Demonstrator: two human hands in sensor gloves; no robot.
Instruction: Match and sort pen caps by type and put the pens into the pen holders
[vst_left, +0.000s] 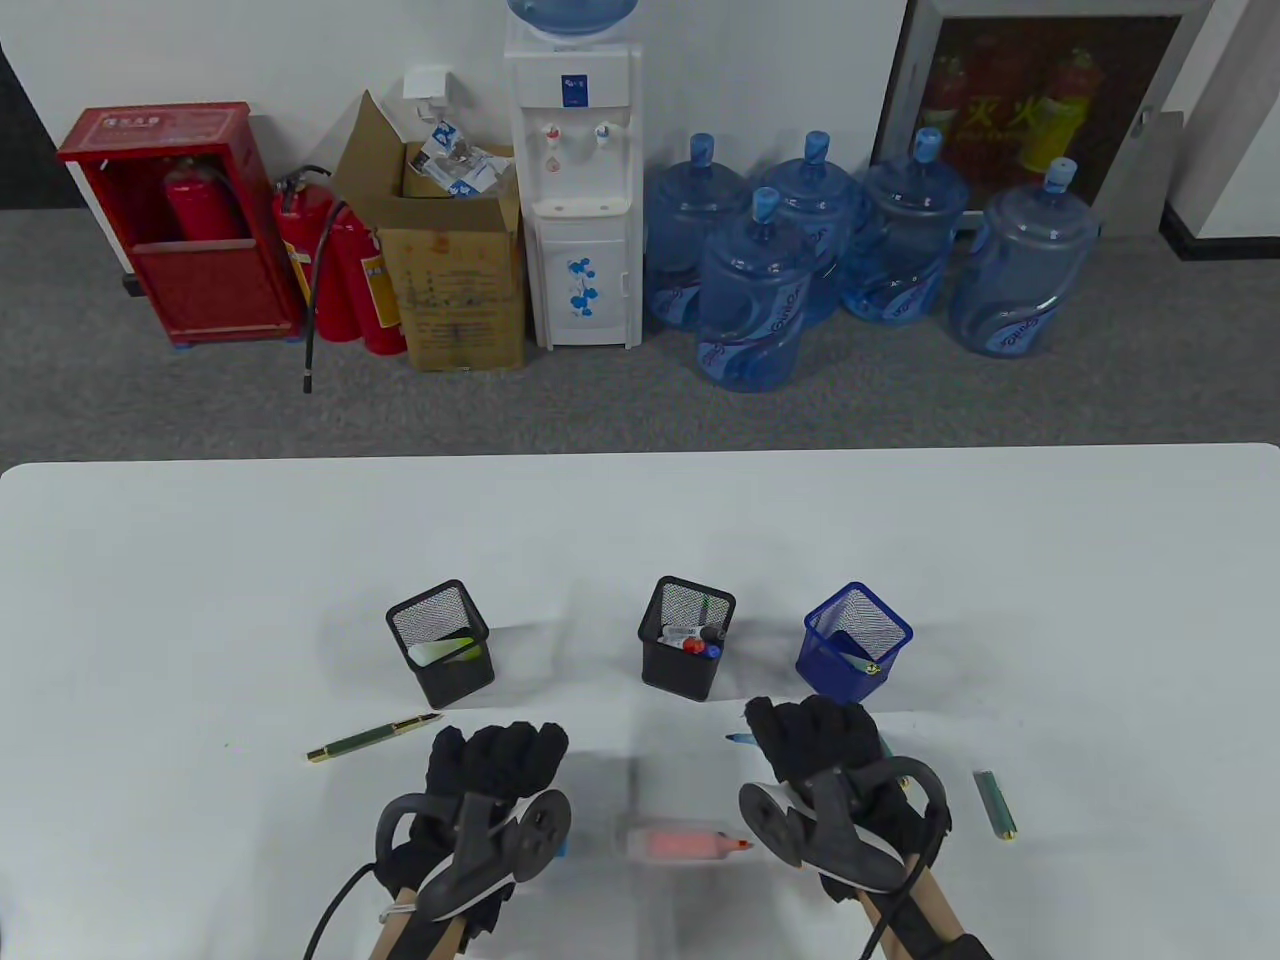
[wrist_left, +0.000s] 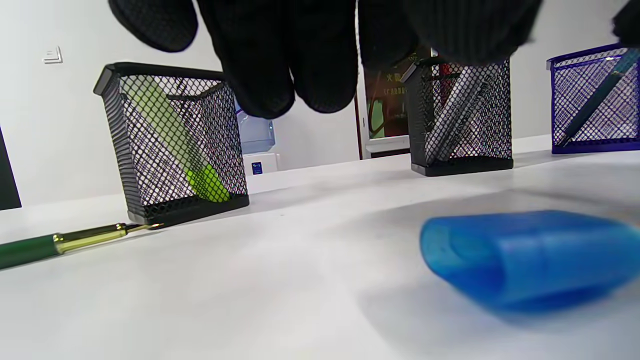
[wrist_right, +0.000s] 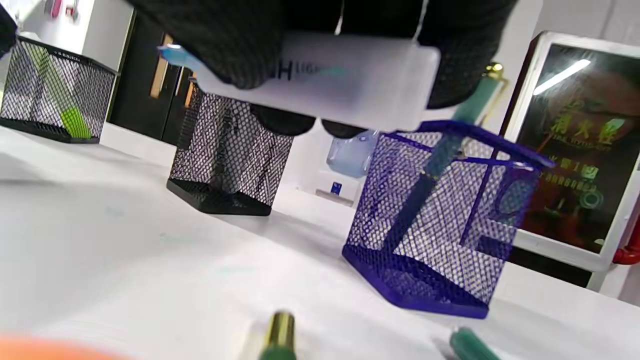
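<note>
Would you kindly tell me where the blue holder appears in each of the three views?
Table view: blue holder, rightmost of three, just beyond the right hand.
Left wrist view: far right edge.
Right wrist view: centre-right, nearest the camera.
Shared landmark: the middle black holder, next on its left.

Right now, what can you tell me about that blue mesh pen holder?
The blue pen holder is a square cup of wire mesh, open at the top, with a solid rim and base. It stands on the white table, rightmost of three holders, just beyond the right hand. A teal pen leans inside.
</note>
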